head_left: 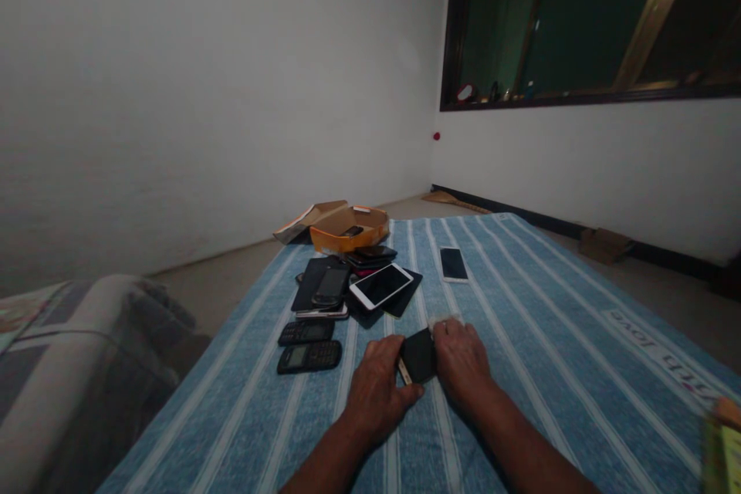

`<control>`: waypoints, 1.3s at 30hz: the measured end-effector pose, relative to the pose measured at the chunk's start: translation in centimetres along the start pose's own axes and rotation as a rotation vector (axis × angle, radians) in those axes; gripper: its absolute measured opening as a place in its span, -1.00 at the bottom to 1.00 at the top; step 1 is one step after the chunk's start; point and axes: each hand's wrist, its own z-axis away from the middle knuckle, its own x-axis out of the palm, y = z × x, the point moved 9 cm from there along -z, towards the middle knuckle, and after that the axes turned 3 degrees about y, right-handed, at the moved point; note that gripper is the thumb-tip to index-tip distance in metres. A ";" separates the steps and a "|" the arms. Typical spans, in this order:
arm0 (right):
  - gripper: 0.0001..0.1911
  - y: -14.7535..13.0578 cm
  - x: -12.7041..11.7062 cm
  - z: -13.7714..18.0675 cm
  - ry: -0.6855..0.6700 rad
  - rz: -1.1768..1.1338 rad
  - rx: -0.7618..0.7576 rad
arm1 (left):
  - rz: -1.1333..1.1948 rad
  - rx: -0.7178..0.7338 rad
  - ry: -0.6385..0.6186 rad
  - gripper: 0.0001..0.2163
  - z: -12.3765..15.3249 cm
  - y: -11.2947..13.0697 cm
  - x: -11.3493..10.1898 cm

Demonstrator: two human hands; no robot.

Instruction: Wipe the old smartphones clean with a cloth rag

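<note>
Between my hands, close above the striped blue cloth, is a dark, flat phone-like slab (417, 356) with a pale edge on its left side. My left hand (377, 380) grips its left edge, thumb at the near corner. Curled at its right side, my right hand (461, 356) has its fingers closed. A pale, translucent piece (444, 319) shows just beyond the right fingertips; I cannot make out what it is. Left of my hands lie two black keypad phones (309, 356). A white-framed smartphone (382, 286) rests tilted on a pile of dark phones (331, 287).
An open orange cardboard box (347, 238) stands behind the pile, a small phone inside. Another white smartphone (453, 265) lies apart, farther right. The striped cloth (532, 340) covers the surface. A fabric-covered shape (86, 370) is at left, a yellow object (729, 448) at lower right.
</note>
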 end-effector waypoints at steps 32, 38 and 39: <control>-0.77 -0.7 -1.1 0.6 0.006 0.055 0.008 | -0.007 0.005 0.013 -0.57 -0.1 0.4 -0.4; -0.79 -1.4 -0.8 1.0 0.031 0.094 -0.012 | 0.011 0.032 0.028 -0.55 -0.1 0.3 -0.2; -0.79 -1.4 -0.8 1.0 0.051 0.095 -0.015 | 0.015 0.032 0.032 -0.54 -0.1 0.2 -0.2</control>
